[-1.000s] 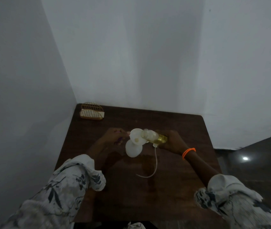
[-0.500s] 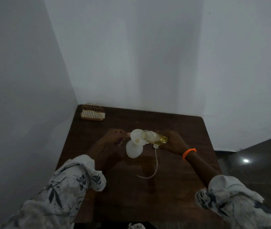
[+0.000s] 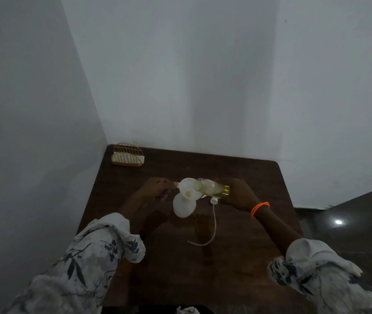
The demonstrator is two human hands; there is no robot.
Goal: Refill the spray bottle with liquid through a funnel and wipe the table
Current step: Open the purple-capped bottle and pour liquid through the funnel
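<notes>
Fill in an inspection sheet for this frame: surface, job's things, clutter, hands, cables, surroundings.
Surface: dark wooden table, faint wet-looking patches.
Job's things: white spray bottle upright, white funnel in its neck; clear refill bottle tipped into funnel, yellow liquid inside; spray head with dip tube lying on table.
Clutter: gold wire napkin holder, far left corner.
Hands: left hand at funnel rim; right hand grips refill bottle.
Cables: nothing seen.
Surroundings: white walls.

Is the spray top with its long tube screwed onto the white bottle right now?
No: the spray top lies on the table beside the white bottle, whose neck holds the funnel.
</notes>
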